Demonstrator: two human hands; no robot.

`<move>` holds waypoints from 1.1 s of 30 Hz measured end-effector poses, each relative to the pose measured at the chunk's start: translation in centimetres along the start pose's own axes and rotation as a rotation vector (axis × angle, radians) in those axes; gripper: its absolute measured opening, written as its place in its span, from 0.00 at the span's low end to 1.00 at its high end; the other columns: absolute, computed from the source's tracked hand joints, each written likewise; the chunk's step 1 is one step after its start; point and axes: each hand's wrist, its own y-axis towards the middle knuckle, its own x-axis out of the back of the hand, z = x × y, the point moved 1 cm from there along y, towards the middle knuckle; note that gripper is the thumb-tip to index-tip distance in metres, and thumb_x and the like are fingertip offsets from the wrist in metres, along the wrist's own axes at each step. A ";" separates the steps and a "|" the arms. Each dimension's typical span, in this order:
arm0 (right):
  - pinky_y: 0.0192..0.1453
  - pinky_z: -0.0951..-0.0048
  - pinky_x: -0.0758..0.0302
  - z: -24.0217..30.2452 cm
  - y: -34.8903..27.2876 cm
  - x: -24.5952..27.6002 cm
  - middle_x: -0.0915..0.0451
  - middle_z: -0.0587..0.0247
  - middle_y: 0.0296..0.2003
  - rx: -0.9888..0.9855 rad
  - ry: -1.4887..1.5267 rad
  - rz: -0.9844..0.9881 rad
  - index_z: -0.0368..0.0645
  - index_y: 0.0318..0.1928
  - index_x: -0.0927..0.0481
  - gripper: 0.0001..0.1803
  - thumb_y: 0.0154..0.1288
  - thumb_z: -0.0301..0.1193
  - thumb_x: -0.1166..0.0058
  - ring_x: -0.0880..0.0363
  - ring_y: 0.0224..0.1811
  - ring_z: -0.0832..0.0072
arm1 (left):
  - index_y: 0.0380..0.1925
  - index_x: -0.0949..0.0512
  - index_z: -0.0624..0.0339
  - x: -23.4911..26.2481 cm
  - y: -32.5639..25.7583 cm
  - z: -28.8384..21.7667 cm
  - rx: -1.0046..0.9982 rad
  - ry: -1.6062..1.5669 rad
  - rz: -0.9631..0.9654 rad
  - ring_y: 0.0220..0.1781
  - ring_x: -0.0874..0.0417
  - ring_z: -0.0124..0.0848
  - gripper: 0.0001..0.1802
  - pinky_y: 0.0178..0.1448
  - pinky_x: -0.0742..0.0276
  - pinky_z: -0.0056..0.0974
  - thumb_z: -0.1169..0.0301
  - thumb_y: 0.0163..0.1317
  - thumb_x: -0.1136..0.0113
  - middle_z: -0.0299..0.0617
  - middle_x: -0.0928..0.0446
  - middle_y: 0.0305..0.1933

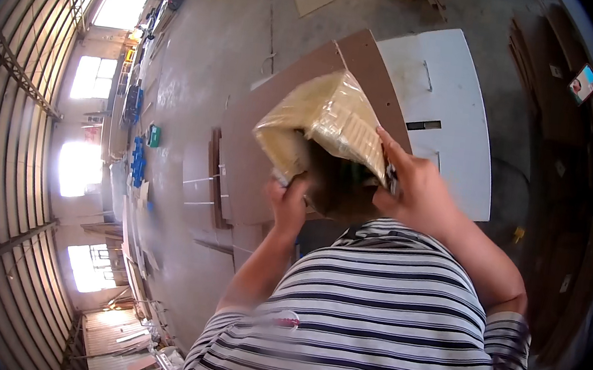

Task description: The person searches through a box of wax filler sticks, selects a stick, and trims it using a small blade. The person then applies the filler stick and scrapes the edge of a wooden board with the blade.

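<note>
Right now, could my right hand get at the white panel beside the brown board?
Probably, but not while it stays occupied: your right hand grips the yellowish package. Nothing seems to block its way to the white panel, though the height gap is hard to judge.

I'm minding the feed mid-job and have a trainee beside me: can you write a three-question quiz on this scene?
1. What color is the wrapped package? a) blue b) yellowish c) black
2. True or false: only one hand touches the package.
3. Which panel lies to the right of the brown panel?

Key:
1. b
2. False: the left hand and right hand both hold it.
3. The white panel.
</note>
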 end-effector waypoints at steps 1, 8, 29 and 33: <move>0.45 0.56 0.21 -0.9 0.7 0.2 0.18 0.37 0.32 -0.176 0.078 0.079 0.33 0.61 0.27 0.34 0.51 0.31 0.42 0.18 0.36 0.42 | 0.38 0.21 0.67 0.0 -0.3 0.8 0.125 0.097 0.025 0.33 0.24 0.22 0.09 0.39 0.28 0.30 0.78 0.57 0.41 0.34 0.21 0.31; 0.44 0.68 0.21 -2.4 0.6 0.4 0.19 0.41 0.33 -0.210 0.123 0.167 0.35 0.69 0.33 0.42 0.49 0.28 0.45 0.17 0.33 0.68 | 0.33 0.21 0.66 -1.8 -1.6 -0.7 0.197 0.105 0.017 0.31 0.27 0.19 0.04 0.35 0.32 0.29 0.77 0.57 0.41 0.30 0.23 0.29; 0.42 0.84 0.32 -5.6 -0.4 -0.8 0.21 0.72 0.46 -0.304 0.871 0.136 0.36 0.67 0.30 0.30 0.65 0.26 0.41 0.29 0.42 0.88 | 0.71 0.37 0.71 -1.1 0.7 -8.1 -0.212 0.150 0.186 0.49 0.15 0.25 0.40 0.55 0.22 0.30 0.83 0.53 0.42 0.49 0.18 0.59; 0.30 0.87 0.39 -6.1 -0.8 -1.1 0.21 0.77 0.37 -0.302 0.874 0.114 0.37 0.67 0.29 0.29 0.64 0.23 0.43 0.34 0.31 0.92 | 0.71 0.37 0.72 -1.5 0.6 -8.9 -0.206 0.094 0.214 0.51 0.17 0.24 0.41 0.56 0.23 0.30 0.82 0.53 0.41 0.49 0.18 0.58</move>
